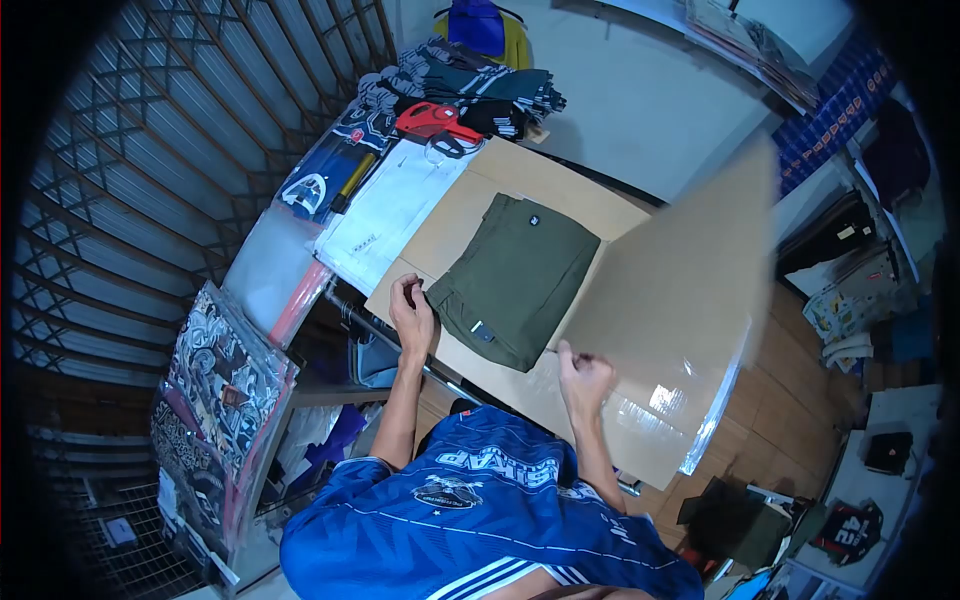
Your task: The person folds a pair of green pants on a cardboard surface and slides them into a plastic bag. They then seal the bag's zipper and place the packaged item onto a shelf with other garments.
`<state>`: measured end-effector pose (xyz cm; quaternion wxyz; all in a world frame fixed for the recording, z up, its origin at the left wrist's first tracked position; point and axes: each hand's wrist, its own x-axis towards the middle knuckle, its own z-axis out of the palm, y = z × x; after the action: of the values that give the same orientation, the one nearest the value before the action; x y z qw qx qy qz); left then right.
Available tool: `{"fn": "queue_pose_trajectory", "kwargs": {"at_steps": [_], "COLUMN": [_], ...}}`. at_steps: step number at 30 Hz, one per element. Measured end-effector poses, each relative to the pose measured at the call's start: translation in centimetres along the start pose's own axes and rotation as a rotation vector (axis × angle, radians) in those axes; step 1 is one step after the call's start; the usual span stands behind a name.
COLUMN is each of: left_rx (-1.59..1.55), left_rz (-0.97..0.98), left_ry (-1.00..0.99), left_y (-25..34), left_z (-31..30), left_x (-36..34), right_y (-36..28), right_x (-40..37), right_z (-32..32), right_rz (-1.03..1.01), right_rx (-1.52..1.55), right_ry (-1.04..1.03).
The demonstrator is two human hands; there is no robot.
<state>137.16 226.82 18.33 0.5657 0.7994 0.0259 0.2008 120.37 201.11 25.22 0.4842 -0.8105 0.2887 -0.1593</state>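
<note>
Folded olive-green trousers or shorts (530, 270), with a small dark badge and a printed tag, lie on a flat brown cardboard sheet (430, 240). My left hand (410, 318) is at the garment's left corner, its fingers curled together; what is between them is hard to make out. Near the garment's bottom right corner, my right hand (586, 378) has its fingers curled in and its thumb up, in front of a cardboard flap (680, 280). That flap stands raised and tilted on the right, its upper outer edge blurred. Whether the right fingers grip it is hidden.
A red tool (438, 122), folded dark clothes (490, 85) and a yellow-and-black cutter (354, 182) lie at the back left. Bagged printed garments (222, 370) stand left. A metal lattice gate (130, 130) borders that side. Shelves with clothes (845, 240) stand right.
</note>
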Motion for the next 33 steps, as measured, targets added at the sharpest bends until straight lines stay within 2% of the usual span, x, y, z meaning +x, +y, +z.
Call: {"fn": "queue_pose_trajectory", "kwargs": {"at_steps": [2, 4, 5, 8, 9, 11, 13, 15, 16, 17, 22, 25, 28, 33], "left_rx": [0.121, 0.21, 0.164, 0.248, 0.317, 0.425, 0.61, 0.6, 0.595, 0.577, 0.525, 0.467, 0.44, 0.538], "left_rz": [0.092, 0.223, 0.236, 0.343, 0.376, 0.317, 0.392, 0.351, 0.33, 0.313, 0.22, 0.149, 0.088, 0.118], "left_ry": [0.005, -0.034, -0.072, -0.301, -0.403, -0.589, -0.637, -0.688, -0.714, -0.714, -0.742, -0.744, -0.712, -0.71], "left_y": [2.2, 4.3, 5.4, 8.2, 9.1, 8.7, 6.8, 6.8, 6.8, 6.9, 7.6, 7.2, 5.6, 5.1], "left_z": [0.7, 1.7, 2.6, 5.6, 6.9, 8.2, 9.3, 9.1, 9.1, 9.0, 8.6, 8.7, 9.1, 11.1], "left_x": [-0.4, -1.2, -1.8, -4.2, -5.4, -6.9, -8.4, -8.2, -8.0, -7.9, -7.2, -6.0, -3.4, 1.2], "right_y": [3.9, 4.3, 4.5, 2.9, 3.0, 3.3, 2.6, -0.2, -1.8, -3.1, -2.2, 0.7, 0.5, 0.7], "right_x": [-1.4, -3.2, -3.8, -3.9, -3.1, 0.3, 3.7, 6.7, 8.1, 9.5, 16.6, 17.1, 15.2, 9.8], "right_z": [-0.4, -1.2, -1.5, -2.2, -2.3, -1.5, -0.2, 1.3, 1.7, 1.9, 6.5, 8.4, 8.5, 7.4], "right_rz": [0.109, 0.201, 0.25, 0.21, 0.145, 0.007, -0.072, -0.254, -0.26, -0.263, -0.629, -0.617, -0.496, -0.469], "right_rx": [0.184, 0.239, 0.267, 0.295, 0.233, 0.108, 0.109, 0.181, 0.144, 0.107, -0.365, -0.58, -0.637, -0.667], "right_ry": [-0.044, -0.045, -0.042, -0.03, -0.032, -0.068, -0.06, 0.056, 0.012, -0.034, -0.064, -0.082, -0.074, -0.038]}}
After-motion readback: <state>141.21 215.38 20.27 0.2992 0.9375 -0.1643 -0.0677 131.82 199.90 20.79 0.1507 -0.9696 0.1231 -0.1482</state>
